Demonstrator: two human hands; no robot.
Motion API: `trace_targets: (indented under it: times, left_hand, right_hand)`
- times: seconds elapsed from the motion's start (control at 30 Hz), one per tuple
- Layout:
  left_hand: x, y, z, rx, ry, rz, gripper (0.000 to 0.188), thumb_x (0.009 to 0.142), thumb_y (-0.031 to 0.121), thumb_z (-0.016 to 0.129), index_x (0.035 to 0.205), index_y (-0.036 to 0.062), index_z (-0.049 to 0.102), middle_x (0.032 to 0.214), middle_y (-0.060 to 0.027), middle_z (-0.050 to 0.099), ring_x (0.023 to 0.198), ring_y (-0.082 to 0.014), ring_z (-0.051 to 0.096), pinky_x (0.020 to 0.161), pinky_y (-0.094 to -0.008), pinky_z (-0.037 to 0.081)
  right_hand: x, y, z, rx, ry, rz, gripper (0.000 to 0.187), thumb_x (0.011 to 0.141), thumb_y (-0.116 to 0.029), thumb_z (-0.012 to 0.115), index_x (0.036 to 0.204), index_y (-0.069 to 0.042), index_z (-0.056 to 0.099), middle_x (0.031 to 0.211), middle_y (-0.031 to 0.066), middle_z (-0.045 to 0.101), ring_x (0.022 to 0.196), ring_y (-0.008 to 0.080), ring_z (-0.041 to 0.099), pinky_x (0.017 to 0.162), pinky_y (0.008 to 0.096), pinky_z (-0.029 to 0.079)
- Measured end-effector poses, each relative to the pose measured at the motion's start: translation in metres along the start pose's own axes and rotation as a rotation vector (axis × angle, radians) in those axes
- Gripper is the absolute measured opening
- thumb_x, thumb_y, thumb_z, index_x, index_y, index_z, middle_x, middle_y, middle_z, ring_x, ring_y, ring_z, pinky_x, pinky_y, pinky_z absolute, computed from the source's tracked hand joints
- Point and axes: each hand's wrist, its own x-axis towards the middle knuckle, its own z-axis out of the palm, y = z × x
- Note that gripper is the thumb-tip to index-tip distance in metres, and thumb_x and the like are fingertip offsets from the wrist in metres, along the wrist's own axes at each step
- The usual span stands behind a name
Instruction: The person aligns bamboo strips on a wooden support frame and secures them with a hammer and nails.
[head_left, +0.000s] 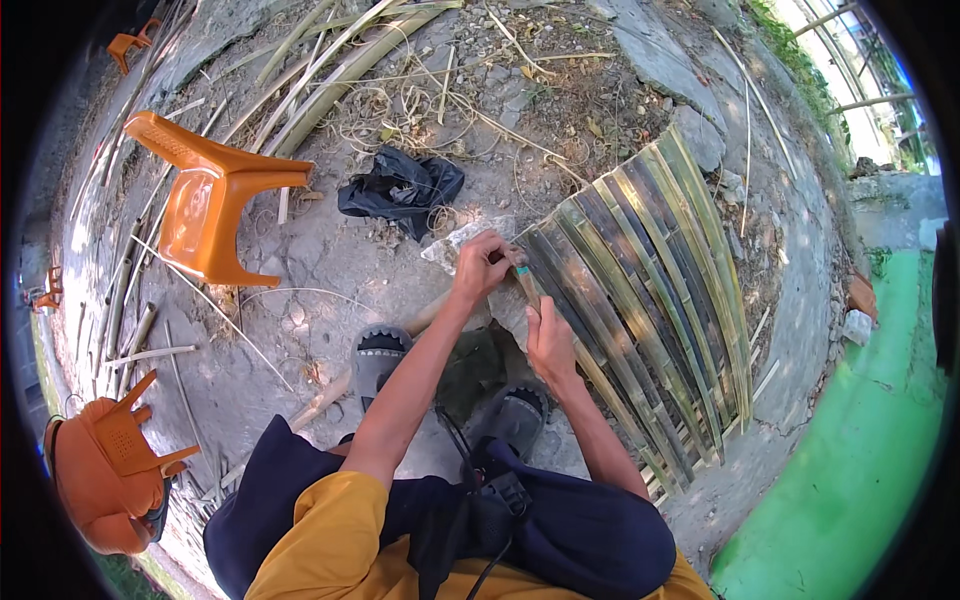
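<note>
In front of me stands a panel of split bamboo slats (640, 300), green, yellow and dark brown, fanning out to the right. My right hand (552, 345) is closed round a short wooden stick or tool handle (528, 284) with a teal band near its upper end. My left hand (482, 266) is pinched closed at that upper end, beside the panel's near-left corner. What its fingers hold, if anything, is too small to tell. A pale stone block (462, 238) lies just behind my left hand.
An orange plastic chair (200, 205) lies tipped over at the left. Near it is a black plastic bag (402, 190). Bamboo poles (345, 85) and shavings litter the far ground. A person in orange (105, 490) is at lower left; green-painted ground (840, 470) is at right.
</note>
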Motion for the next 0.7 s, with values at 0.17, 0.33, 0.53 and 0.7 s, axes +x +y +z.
trace_targets:
  times: [0.17,0.33,0.53,0.7]
  left_hand:
    - [-0.001,-0.005,-0.002,0.051,-0.009,0.015,0.013,0.073,0.000,0.079,0.076,-0.0025,0.067,0.074,-0.0063,0.060,0.061,-0.0140,0.055,0.056,-0.0311,0.042]
    - [0.001,-0.006,0.001,-0.022,-0.025,-0.012,0.012,0.073,-0.002,0.075,0.076,-0.0027,0.064,0.074,-0.0070,0.058,0.061,-0.0180,0.056,0.057,-0.0331,0.044]
    - [0.002,-0.007,-0.001,0.001,-0.046,-0.002,0.009,0.075,-0.002,0.076,0.078,-0.0024,0.067,0.076,-0.0049,0.059,0.062,-0.0121,0.055,0.057,-0.0293,0.043]
    - [0.005,-0.005,0.000,0.033,-0.017,0.020,0.010,0.073,-0.003,0.077,0.078,-0.0014,0.068,0.076,-0.0079,0.060,0.062,-0.0184,0.059,0.057,-0.0328,0.045]
  right_hand:
    - [-0.005,-0.002,0.001,0.055,0.112,-0.072,0.020,0.107,-0.019,0.053,0.113,0.000,0.047,0.080,0.0316,0.063,0.076,0.0546,0.063,0.062,0.0605,0.044]
    - [0.000,0.005,0.006,0.053,0.062,0.070,0.022,0.107,-0.021,0.054,0.111,0.000,0.048,0.077,0.0300,0.063,0.075,0.0553,0.062,0.061,0.0605,0.044]
    - [0.000,0.005,0.010,-0.035,-0.022,0.126,0.023,0.107,-0.021,0.054,0.110,0.001,0.050,0.079,0.0314,0.064,0.076,0.0558,0.062,0.062,0.0611,0.045]
    - [-0.007,0.003,0.010,0.068,0.098,0.021,0.023,0.106,-0.020,0.054,0.114,0.002,0.050,0.082,0.0329,0.065,0.076,0.0555,0.063,0.062,0.0613,0.045]
